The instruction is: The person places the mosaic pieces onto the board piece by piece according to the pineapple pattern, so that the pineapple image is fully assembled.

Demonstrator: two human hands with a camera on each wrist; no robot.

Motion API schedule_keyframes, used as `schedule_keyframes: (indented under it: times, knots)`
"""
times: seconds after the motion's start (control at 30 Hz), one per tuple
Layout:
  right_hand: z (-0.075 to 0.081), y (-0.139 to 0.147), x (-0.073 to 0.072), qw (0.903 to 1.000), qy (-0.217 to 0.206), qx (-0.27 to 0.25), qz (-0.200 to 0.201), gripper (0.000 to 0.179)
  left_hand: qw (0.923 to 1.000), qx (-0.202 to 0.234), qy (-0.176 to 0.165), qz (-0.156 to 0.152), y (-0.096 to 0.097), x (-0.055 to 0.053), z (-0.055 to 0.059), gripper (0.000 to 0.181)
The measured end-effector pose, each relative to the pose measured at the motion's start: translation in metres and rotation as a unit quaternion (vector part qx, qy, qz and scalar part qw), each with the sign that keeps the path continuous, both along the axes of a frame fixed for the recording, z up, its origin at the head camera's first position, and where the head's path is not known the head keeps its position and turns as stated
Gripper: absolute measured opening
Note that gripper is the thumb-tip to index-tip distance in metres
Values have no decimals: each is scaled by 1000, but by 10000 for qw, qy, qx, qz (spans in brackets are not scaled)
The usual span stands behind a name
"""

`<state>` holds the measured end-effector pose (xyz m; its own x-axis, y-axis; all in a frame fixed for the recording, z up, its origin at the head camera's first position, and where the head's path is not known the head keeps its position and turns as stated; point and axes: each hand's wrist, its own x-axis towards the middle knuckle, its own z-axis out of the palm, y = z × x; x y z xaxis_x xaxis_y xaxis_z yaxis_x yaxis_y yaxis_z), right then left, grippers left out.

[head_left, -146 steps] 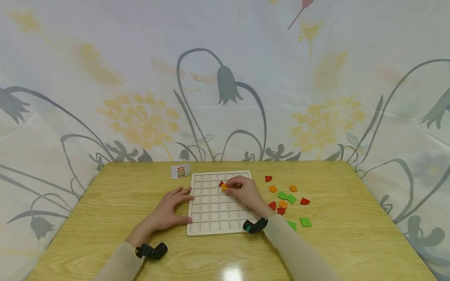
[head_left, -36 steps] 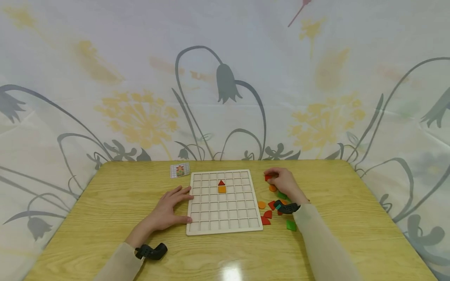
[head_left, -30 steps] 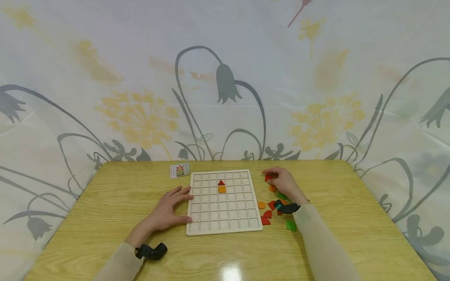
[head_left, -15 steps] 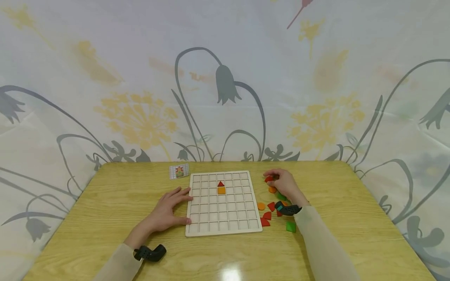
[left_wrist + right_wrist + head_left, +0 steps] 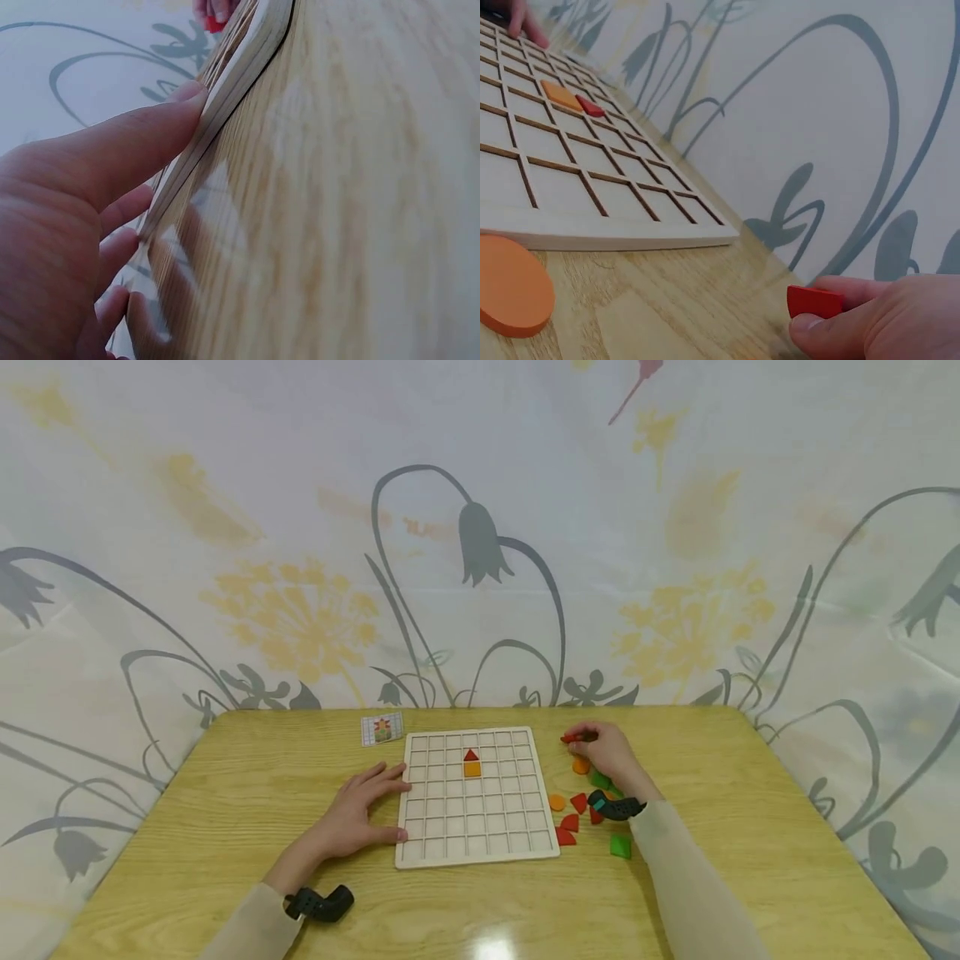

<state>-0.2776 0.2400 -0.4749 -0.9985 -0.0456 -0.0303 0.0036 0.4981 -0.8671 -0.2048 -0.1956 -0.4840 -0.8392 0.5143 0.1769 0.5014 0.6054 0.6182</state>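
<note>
A pale wooden grid board (image 5: 480,863) lies on the table, with an orange square tile (image 5: 472,769) in one cell and a red triangle tile (image 5: 470,756) directly above it. My left hand (image 5: 358,810) rests at the board's left edge, fingers spread, thumb and fingertips touching the rim. Off the board's upper right corner, my right hand (image 5: 606,752) pinches a red quarter-circle tile (image 5: 814,302) between thumb and fingers. In the head view that tile appears almost edge-on. Under the right wrist, part of the loose tiles is hidden.
Right of the board lie several loose tiles: orange discs (image 5: 557,802), red quarter-circles (image 5: 566,837) and green squares (image 5: 620,847). A small printed pattern card (image 5: 382,728) lies past the board's upper left corner. A patterned cloth (image 5: 480,627) hangs behind the table.
The orange square went into its cell, and my right hand moved from the board to the loose tiles. It now has a red quarter-circle tile tipped up. My left hand stayed put.
</note>
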Motion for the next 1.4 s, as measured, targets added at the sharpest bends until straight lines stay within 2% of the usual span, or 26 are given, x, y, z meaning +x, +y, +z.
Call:
schedule_keyframes:
  times: [0.13, 0.3, 0.4, 0.57, 0.77, 1.03, 1.13, 1.4]
  knots:
    - [4, -2, 0, 9996, 231, -90, -99, 19, 10000, -23, 80, -17, 1, 0, 1, 64]
    - [10, -9, 4, 9983, 505, 128, -268, 18, 9999, -42, 105, -29, 2, -1, 4, 63]
    - [14, -16, 7, 9979, 594, 93, -224, 19, 9999, -38, 92, -26, 3, -2, 5, 63]
    - [15, -31, 8, 9967, 780, -175, 158, 18, 9999, -30, 117, -30, 3, -2, 5, 63]
    - [16, -50, 13, 9933, 623, -627, 745, 20, 9999, -20, 155, -48, 3, -1, 5, 62]
    - [10, -75, 16, 9900, 761, -6, 1188, 21, 10000, 16, 38, -21, 2, 0, 5, 62]
    - [7, -83, 15, 9877, 886, 81, 1285, 19, 10000, 31, 22, -23, 1, 0, 5, 62]
    - [1, -100, 15, 9877, 953, 281, 1208, 14, 10000, 22, -13, -14, 0, 1, 3, 64]
